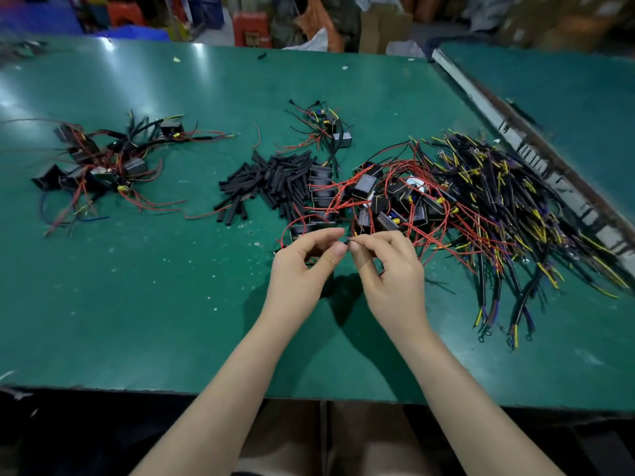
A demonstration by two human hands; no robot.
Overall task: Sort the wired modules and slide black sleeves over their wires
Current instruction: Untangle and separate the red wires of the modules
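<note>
A short black tubular sleeve (347,241) was pinched between the fingertips of the left hand (304,269) and right hand (386,266) above the near green tabletop (137,304), apparently mid-threading; next, a thin red wire (443,247) needed feeding through.

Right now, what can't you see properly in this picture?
Head view:
- What the left hand and right hand pinch: a tiny black tip shows; fingers hide the rest.
- Modules under the red wires: tangle covers them, so no count.
- Table's far corners: cut off by the edges.
- Background boxes: blurred.
</note>
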